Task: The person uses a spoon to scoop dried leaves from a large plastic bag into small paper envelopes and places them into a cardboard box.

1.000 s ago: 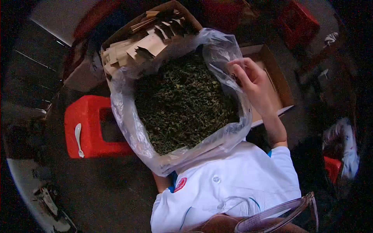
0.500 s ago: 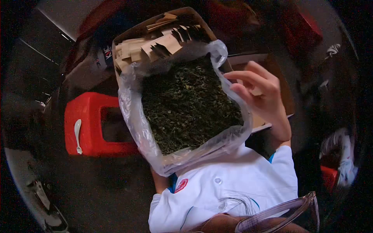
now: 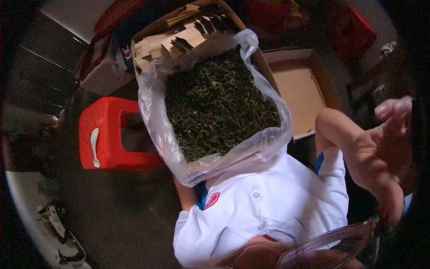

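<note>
A cardboard box holds a clear plastic bag of dark, dried, crumbled leaves, its rim spread wide over the sides. Small brown paper packets stand and lie at the far end of this box. My right hand is raised at the right, close to the camera, palm showing, fingers apart and nothing in it. Of my left arm only a piece shows below the bag's lower left corner; the left hand is hidden under or behind the box.
To the left is a red plastic stool with a white plastic spoon on it. A shallow cardboard tray lies right of the box. Farther off are a red object and a white printed carton.
My right hand has left the bag's right edge and swung right and up toward the camera. More of the cardboard tray shows. The view has shifted slightly.
</note>
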`<state>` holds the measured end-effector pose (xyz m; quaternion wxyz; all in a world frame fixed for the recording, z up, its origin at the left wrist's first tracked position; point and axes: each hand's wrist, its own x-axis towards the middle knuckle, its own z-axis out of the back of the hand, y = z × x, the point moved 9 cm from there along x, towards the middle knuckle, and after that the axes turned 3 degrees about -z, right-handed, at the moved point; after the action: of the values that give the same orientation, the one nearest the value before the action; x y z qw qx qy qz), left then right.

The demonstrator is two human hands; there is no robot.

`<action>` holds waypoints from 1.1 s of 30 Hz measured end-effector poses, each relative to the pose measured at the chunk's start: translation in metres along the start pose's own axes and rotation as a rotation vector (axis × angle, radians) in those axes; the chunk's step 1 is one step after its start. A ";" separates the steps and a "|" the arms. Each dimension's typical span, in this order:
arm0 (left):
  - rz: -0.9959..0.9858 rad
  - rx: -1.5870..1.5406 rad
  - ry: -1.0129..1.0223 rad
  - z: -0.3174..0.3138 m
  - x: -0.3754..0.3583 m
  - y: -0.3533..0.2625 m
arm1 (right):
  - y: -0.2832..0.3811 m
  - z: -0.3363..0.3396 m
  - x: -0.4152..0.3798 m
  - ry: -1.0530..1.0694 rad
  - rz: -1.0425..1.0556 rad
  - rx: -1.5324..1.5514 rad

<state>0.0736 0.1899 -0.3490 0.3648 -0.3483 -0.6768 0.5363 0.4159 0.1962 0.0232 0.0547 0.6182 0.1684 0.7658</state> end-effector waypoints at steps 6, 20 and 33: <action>0.042 0.053 -0.069 0.037 -0.018 -0.002 | -0.025 0.039 0.013 -0.107 0.070 0.085; 0.053 0.055 -0.179 0.064 -0.027 0.011 | -0.061 0.086 0.010 -0.175 0.155 0.177; -0.120 -0.215 0.052 0.006 0.030 -0.013 | -0.030 0.058 0.007 -0.202 0.118 0.187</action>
<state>0.0529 0.2102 -0.3334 0.3740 -0.3581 -0.7403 0.4288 0.4668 0.2374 0.0308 -0.0315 0.7032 0.1962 0.6827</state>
